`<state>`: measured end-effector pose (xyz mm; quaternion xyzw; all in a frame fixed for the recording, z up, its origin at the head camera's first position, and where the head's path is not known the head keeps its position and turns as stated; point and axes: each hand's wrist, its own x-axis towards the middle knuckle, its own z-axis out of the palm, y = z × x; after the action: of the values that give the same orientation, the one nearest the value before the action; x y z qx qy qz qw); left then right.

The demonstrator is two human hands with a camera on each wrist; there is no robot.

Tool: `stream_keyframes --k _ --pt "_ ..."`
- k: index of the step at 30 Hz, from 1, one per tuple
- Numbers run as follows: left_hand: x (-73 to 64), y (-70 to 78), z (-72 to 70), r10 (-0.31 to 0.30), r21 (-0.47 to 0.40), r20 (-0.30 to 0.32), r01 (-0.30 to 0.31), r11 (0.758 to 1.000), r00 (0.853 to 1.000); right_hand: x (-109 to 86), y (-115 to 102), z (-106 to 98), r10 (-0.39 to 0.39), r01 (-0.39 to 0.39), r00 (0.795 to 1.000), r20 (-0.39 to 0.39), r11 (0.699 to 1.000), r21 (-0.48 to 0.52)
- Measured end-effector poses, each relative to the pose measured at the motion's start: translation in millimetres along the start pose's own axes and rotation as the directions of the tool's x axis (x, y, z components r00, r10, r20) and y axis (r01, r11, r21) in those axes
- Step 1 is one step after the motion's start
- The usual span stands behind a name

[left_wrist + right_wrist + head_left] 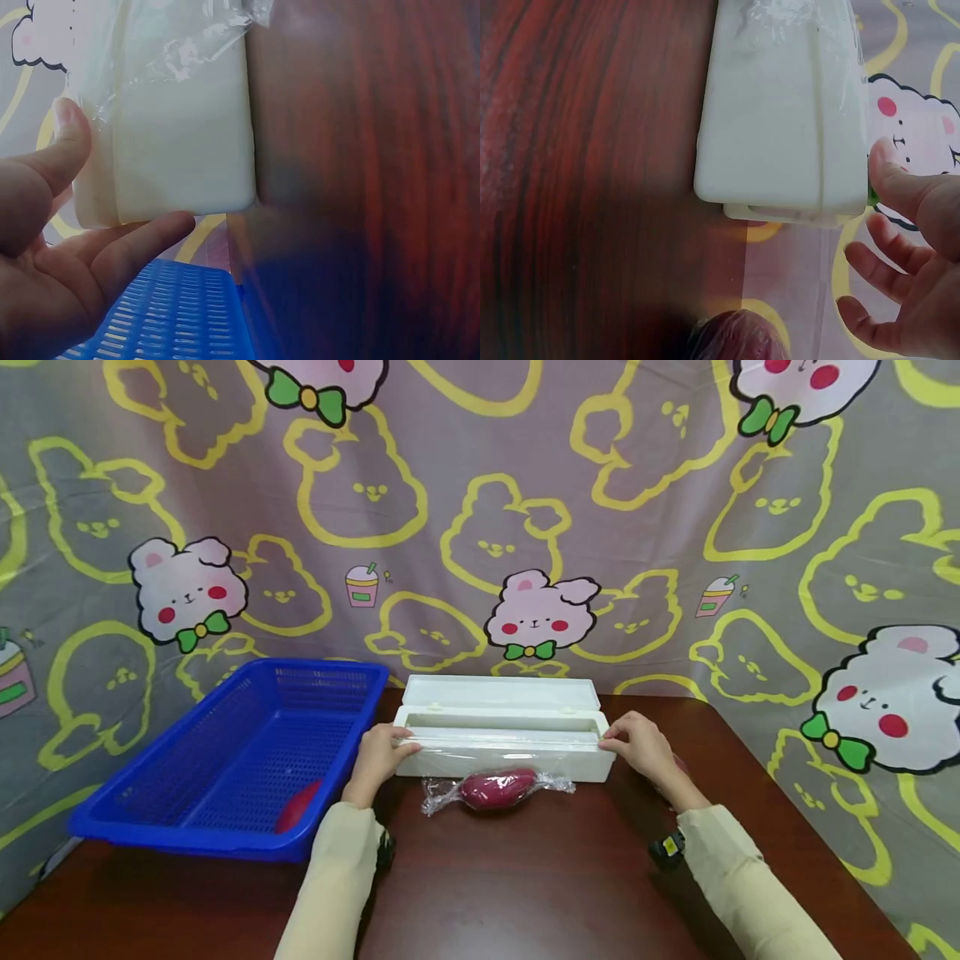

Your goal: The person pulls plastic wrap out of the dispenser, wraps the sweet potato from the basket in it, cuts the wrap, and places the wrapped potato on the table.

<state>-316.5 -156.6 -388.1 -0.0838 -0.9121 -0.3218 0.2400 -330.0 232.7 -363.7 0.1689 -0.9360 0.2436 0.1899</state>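
A white cling film dispenser (pixel 504 764) stands at the table's far side with its lid (pixel 501 690) tipped back. Clear cling film (pixel 184 56) drapes over its front. My left hand (pixel 377 758) grips the dispenser's left end, thumb at the top edge and fingers along the end face. At the top right corner, my right hand (pixel 643 748) pinches the film's edge between thumb and forefinger; its other fingers (pixel 870 274) curl loosely beyond the end. Just in front of the dispenser lies a dark red oblong item (pixel 498 789) wrapped in film, its ends twisted.
A blue plastic basket (pixel 225 839) stands at the left with a red item (pixel 297 807) inside. Another film-wrapped dark red item (pixel 739 337) lies beyond the right hand. A patterned curtain (pixel 450 527) hangs behind the brown table (pixel 525 885).
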Motion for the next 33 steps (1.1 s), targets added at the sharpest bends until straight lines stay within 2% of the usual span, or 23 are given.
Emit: stream_keyframes --k 5,9,11,13,17,21,23,29,31,33 --pt "1.5 -2.7 -3.3 -0.017 -0.023 0.051 0.018 1.0 0.999 -0.5 6.0 0.9 -0.024 0.022 1.0 0.016 0.996 0.091" --pt "-0.7 -1.8 -3.9 -0.052 -0.038 0.096 0.056 0.998 0.994 -4.2 5.5 2.2 -0.004 0.001 1.0 0.028 0.993 0.118" --pt "-1.7 -0.3 -3.3 -0.048 -0.07 0.11 0.056 0.996 0.993 -6.3 3.6 1.8 0.003 -0.006 1.0 0.024 0.993 0.12" --pt "-2.5 1.7 -2.3 -0.03 -0.114 0.107 0.042 0.993 0.994 -8.2 1.5 1.1 0.003 -0.006 1.0 0.025 0.993 0.115" --pt "-2.8 4.7 0.0 0.044 -0.204 0.045 -0.034 0.978 0.998 -10.9 -1.6 0.7 -0.008 0.005 0.999 0.035 0.995 0.097" --pt "-2.9 5.3 1.6 0.119 -0.223 0.031 -0.11 0.969 0.992 -12.8 -4.3 0.4 -0.017 0.014 0.999 0.033 0.996 0.086" --pt "-3.0 3.8 2.1 0.149 -0.23 0.052 -0.133 0.964 0.987 -13.8 -6.4 -0.1 -0.034 0.033 0.999 0.011 0.997 0.074" --pt "-2.7 2.0 -1.9 0.178 -0.339 0.17 -0.112 0.934 0.969 -13.1 -18.0 -3.2 -0.096 0.102 0.99 -0.105 0.993 0.061" --pt "-4.0 3.3 -5.4 0.18 -0.389 0.219 -0.083 0.918 0.959 -11.8 -23.3 -3.9 -0.12 0.129 0.986 -0.119 0.989 0.074" --pt "-6.2 4.2 -9.4 0.199 -0.45 0.261 -0.064 0.891 0.945 -10.9 -29.0 -4.6 -0.145 0.156 0.983 -0.111 0.983 0.1"
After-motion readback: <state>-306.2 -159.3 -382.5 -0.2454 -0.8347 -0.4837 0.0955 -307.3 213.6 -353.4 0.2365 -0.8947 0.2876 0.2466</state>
